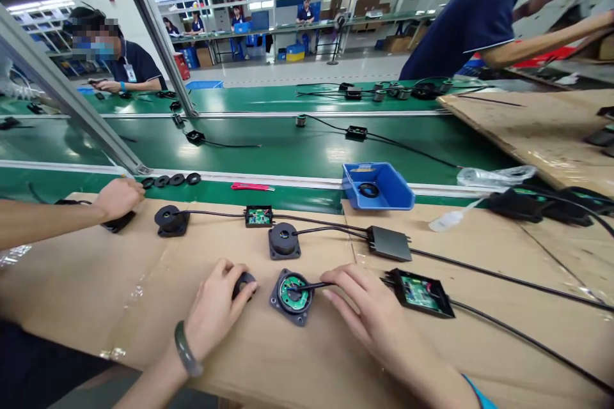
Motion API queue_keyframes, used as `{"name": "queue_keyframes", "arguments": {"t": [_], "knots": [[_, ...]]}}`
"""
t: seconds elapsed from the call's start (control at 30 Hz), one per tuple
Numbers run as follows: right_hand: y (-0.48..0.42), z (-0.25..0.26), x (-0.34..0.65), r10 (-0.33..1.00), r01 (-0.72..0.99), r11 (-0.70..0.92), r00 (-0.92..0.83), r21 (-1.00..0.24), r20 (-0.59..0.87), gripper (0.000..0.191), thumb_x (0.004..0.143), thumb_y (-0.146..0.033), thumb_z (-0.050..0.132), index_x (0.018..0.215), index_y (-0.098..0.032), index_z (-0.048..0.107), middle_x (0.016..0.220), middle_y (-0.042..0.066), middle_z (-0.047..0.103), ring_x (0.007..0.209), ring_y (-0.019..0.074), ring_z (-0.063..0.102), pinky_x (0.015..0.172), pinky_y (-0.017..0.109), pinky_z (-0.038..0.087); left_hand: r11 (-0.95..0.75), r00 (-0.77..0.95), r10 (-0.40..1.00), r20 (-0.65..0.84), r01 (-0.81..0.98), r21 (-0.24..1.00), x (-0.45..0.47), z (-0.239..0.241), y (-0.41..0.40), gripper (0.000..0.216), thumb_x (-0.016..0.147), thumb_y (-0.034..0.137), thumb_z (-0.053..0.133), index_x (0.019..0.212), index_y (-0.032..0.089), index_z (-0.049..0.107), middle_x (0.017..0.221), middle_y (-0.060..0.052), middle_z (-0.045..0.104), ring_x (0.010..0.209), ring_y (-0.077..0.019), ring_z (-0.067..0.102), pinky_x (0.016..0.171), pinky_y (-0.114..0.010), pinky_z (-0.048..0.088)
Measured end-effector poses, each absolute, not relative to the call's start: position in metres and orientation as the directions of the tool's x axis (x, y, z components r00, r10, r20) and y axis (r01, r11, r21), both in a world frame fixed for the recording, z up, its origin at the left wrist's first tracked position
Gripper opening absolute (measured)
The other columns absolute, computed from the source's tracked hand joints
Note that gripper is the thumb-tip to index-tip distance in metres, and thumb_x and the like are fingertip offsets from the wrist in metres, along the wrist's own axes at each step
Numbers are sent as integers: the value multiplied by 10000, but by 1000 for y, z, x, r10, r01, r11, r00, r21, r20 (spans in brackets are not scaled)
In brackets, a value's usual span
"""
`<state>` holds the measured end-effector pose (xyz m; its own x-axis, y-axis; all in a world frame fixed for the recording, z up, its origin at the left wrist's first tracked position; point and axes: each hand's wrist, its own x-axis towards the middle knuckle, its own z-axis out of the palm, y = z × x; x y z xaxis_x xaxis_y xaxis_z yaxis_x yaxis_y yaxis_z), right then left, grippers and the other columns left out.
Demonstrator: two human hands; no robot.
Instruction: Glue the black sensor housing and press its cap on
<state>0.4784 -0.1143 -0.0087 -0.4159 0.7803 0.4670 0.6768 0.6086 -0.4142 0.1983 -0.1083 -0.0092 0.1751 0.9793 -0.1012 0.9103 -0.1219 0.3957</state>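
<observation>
My left hand [215, 303], with a bracelet at the wrist, grips a round black cap [243, 284] between thumb and fingers, just above the cardboard. Right of it lies a square black sensor housing [291, 297], its round green circuit board facing up. My right hand [367, 307] is closed around the black cable [317, 285] that comes out of this housing; the fingers partly hide the cable. Beyond that hand, the cable's line meets an open black box [425, 294] with a green circuit board inside. The cap and the housing are apart.
Behind are a capped housing [284, 241], a closed black box [389, 243], another housing [171, 220] and an open box [258, 216]. A blue bin [377, 186], red cutter [252, 186] and white bottle [446, 220] lie farther back. Another person's hand [119, 200] works at left.
</observation>
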Motion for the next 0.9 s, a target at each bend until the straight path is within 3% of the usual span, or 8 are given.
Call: {"name": "queue_keyframes", "arguments": {"t": [0.13, 0.2, 0.27, 0.33, 0.43, 0.63, 0.77, 0.9], "knots": [[-128, -7, 477, 772, 682, 610, -396, -404, 498, 124, 1028, -235, 475, 1094, -207, 577, 940, 39, 632, 851, 155, 604, 757, 263, 476, -369, 461, 880, -113, 814, 449, 177, 0, -102, 619, 847, 322, 690, 1417, 198, 485, 1301, -162, 548, 1112, -325, 634, 910, -490, 573], [-134, -8, 471, 778, 703, 592, -369, -395, 509, 179, 1024, -343, 504, 1083, -191, 578, 935, 45, 629, 862, 164, 589, 763, 268, 456, -537, 638, 767, -73, 699, 472, 169, 5, -92, 722, 773, 140, 692, 1451, 217, 453, 1415, -146, 513, 1290, -328, 524, 1044, -495, 508], [-139, -10, 464, 781, 746, 559, -326, -363, 533, 302, 998, -474, 526, 1045, -182, 586, 903, 47, 623, 840, 180, 566, 750, 290, 425, -617, 725, 687, -36, 609, 498, 165, 6, -83, 669, 763, 31, 620, 1397, 211, 510, 1381, -119, 569, 1293, -286, 522, 1074, -458, 492], [-142, -15, 457, 774, 791, 521, -280, -320, 568, 372, 975, -545, 529, 993, -181, 603, 841, 40, 598, 785, 186, 530, 728, 310, 387, -628, 736, 677, -17, 590, 507, 166, 3, -78, 541, 790, 23, 601, 1304, 189, 583, 1259, -108, 648, 1170, -260, 602, 1003, -428, 543], [-143, -22, 451, 754, 808, 498, -224, -316, 618, 312, 982, -480, 551, 971, -178, 627, 794, 33, 557, 743, 178, 495, 719, 317, 356, -637, 694, 715, 82, 600, 483, 169, -4, -78, 367, 853, 140, 663, 1218, 166, 630, 1157, -116, 686, 1041, -266, 656, 899, -430, 587], [-147, -28, 452, 741, 777, 522, -211, -350, 637, 134, 959, -283, 638, 994, -154, 631, 827, 46, 576, 780, 173, 514, 737, 313, 368, -699, 628, 677, 384, 387, 601, 192, 4, -77, 342, 939, 303, 670, 1256, 187, 613, 1236, -126, 674, 1119, -226, 652, 948, -369, 564], [-151, -26, 448, 768, 795, 479, -175, -372, 617, 274, 945, -427, 643, 987, -159, 606, 839, 56, 589, 802, 196, 518, 751, 333, 373, -673, 692, 623, 366, 236, 701, 218, 17, -67, 293, 914, 269, 699, 1189, 183, 647, 1214, -123, 682, 1137, -229, 645, 982, -349, 541], [-149, -23, 441, 791, 821, 422, -127, -384, 598, 306, 951, -484, 611, 933, -180, 589, 803, 41, 565, 778, 197, 510, 744, 345, 355, -463, 705, 672, 225, 164, 871, 233, 19, -66, 311, 844, 232, 743, 1129, 163, 637, 1075, -87, 695, 1013, -214, 680, 911, -309, 572]]}}
